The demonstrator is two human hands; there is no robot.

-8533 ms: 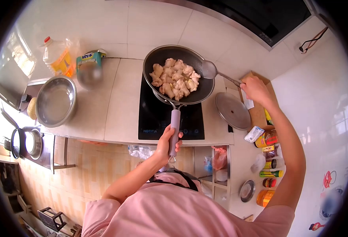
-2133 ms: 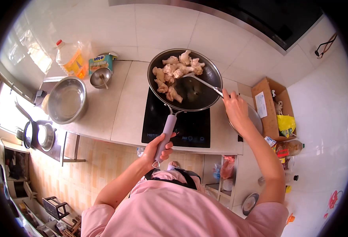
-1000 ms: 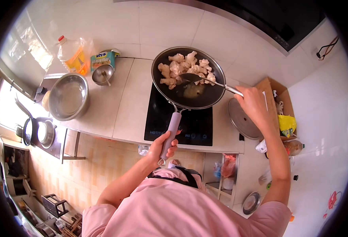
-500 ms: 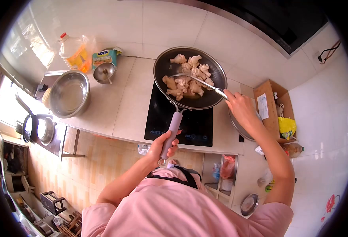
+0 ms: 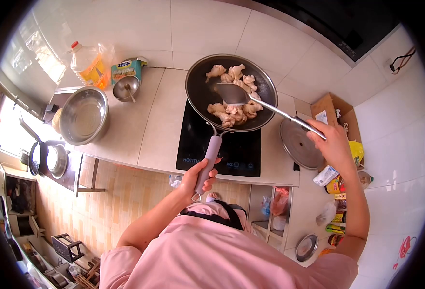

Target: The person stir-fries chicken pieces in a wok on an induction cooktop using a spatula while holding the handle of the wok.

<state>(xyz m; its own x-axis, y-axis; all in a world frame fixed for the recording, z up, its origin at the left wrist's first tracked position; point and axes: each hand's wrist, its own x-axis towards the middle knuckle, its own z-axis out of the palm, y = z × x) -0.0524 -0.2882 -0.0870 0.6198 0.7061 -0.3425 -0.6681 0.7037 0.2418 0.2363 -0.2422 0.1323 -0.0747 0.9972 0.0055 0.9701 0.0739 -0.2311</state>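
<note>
My left hand (image 5: 199, 177) is wrapped round the lilac handle (image 5: 209, 156) of a dark frying pan (image 5: 200, 103), which sits on a black induction cooker (image 5: 239, 149). Pale chicken pieces (image 5: 234, 113) lie in the pan, some near its far side and some near its front. Closed on the end of a metal spatula (image 5: 289, 115), my right hand (image 5: 330, 142) is to the right of the pan. The spatula's broad blade is over the middle of the pan, between the pieces, and hides part of them.
A round lid (image 5: 301, 144) lies right of the cooker, near a cardboard box (image 5: 335, 108) and several bottles. On the left are a large metal bowl (image 5: 83, 115), a small bowl (image 5: 125, 88), an oil bottle (image 5: 89, 67) and a green packet (image 5: 125, 70). A range hood (image 5: 328, 24) hangs above.
My right hand has moved right and a little down, drawing the spatula handle outward. The blade has turned its broad face into view, and the chicken pieces have shifted. My left hand keeps its hold.
</note>
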